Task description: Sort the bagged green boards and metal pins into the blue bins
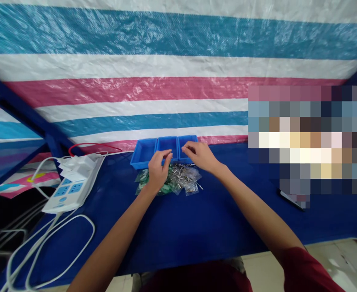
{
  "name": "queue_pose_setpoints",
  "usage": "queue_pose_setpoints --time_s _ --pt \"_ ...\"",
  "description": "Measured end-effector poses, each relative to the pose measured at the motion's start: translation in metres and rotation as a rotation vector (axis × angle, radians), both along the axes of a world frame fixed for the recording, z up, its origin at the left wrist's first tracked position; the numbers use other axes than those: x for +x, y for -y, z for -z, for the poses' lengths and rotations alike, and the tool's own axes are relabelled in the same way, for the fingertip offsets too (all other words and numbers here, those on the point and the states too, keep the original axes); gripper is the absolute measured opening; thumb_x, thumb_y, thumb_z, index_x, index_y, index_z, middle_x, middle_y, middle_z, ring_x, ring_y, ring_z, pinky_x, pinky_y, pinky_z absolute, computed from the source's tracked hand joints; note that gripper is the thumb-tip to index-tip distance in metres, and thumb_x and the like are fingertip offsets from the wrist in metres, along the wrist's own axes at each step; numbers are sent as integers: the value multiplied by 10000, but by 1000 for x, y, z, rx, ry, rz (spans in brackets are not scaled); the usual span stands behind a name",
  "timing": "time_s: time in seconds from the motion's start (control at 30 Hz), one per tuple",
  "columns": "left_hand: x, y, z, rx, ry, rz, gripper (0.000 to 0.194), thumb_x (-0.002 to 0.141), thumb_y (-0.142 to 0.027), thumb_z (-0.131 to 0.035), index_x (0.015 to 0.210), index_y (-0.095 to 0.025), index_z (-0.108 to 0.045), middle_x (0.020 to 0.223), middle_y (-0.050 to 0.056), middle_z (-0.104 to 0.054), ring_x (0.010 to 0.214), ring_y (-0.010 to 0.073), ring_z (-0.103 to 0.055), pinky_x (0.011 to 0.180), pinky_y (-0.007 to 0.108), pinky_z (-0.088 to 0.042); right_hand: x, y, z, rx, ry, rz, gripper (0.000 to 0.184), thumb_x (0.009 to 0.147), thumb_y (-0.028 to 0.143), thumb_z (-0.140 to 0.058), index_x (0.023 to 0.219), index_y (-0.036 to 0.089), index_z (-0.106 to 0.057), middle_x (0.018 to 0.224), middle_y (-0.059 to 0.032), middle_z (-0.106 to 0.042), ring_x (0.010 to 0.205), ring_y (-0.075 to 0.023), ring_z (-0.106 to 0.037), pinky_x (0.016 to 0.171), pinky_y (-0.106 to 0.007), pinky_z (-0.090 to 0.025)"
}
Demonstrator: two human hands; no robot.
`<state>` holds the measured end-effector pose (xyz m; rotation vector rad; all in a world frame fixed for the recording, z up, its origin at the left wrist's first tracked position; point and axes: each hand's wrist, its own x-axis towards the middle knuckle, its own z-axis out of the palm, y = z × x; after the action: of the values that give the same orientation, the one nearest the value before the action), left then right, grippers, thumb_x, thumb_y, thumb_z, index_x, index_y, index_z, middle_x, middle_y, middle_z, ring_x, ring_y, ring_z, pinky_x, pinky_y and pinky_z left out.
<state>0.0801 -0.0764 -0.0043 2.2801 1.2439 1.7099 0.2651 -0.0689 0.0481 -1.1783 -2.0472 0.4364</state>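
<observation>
A heap of small clear bags holding metal pins and green parts [178,178] lies on the blue table [196,219]. My left hand [158,170] hovers over the heap's left side, fingers pinched near one another; what it holds is too small to tell. My right hand [200,156] reaches over the heap's right side towards the rightmost of three blue trays [163,149], fingers curled. The trays stand in a row just behind the heap.
A white power strip [70,188] with plugged adapters and white cables [59,239] lies at the left. A dark phone [292,199] rests at the right. A striped tarp [166,73] forms the back wall. A blue frame post [23,113] slants at the left.
</observation>
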Motion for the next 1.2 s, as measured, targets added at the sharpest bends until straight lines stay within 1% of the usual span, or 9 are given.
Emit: queue_pose_setpoints --time_s 0.13,0.3,0.4,0.5,0.57,0.73,0.87,1.03,1.2 --pt "-2 2 3 122 -123 23 144 910 -235 -557 964 -182 -681 796 42 -691 739 158 -601 708 306 -487 1 0 -1 -11 -10 8 247 897 295 -455 731 165 -585 601 18 -519 550 -93 -422 575 -251 -274" --pt "-8 2 10 156 -70 73 201 925 -160 -507 1017 -189 -683 874 57 -697 798 155 -619 709 288 -500 -1 0 4 -48 -4 -24 243 901 288 -469 730 165 -589 593 25 -515 553 -88 -413 586 -248 -275" --pt "-10 2 11 146 -60 66 170 919 -159 -523 989 -175 -677 839 47 -700 765 141 -635 710 265 -501 -4 2 5 -62 8 -56 260 911 308 -469 739 162 -597 593 26 -519 548 -84 -397 586 -243 -274" --pt "-11 3 10 129 -67 12 100 892 -218 -585 905 -165 -669 778 33 -693 707 134 -638 687 249 -500 -7 3 8 -53 17 -95 258 917 331 -471 791 162 -620 616 24 -540 550 -82 -402 590 -239 -282" --pt "-12 4 10 133 -88 -19 106 883 -255 -603 873 -168 -662 761 27 -693 693 135 -641 683 248 -503 -9 3 10 -49 23 -124 244 919 326 -469 830 164 -629 632 22 -554 556 -83 -414 592 -236 -288" --pt "-15 4 11 156 -111 -39 104 872 -266 -622 882 -169 -656 758 23 -699 683 131 -646 674 243 -508 -10 2 13 -70 45 -171 225 923 290 -463 833 170 -631 642 18 -574 565 -86 -438 602 -236 -306" --pt "-16 4 12 150 -104 -45 118 870 -285 -624 872 -173 -663 744 20 -695 668 129 -643 672 246 -510 -10 3 13 -83 32 -192 177 894 293 -526 836 165 -634 652 16 -588 572 -84 -460 603 -231 -320" --pt "-15 6 8 104 -28 -37 145 856 -301 -642 896 -167 -683 754 19 -701 664 125 -641 677 250 -510 -7 2 13 -68 -7 -193 135 876 249 -534 832 156 -622 655 18 -587 583 -81 -473 616 -225 -330" --pt "-11 12 1 25 54 -59 153 860 -312 -631 816 -180 -695 710 8 -689 625 125 -616 621 249 -489 -7 0 16 -61 -40 -175 171 893 273 -502 843 161 -621 678 14 -596 591 -86 -487 619 -228 -334"
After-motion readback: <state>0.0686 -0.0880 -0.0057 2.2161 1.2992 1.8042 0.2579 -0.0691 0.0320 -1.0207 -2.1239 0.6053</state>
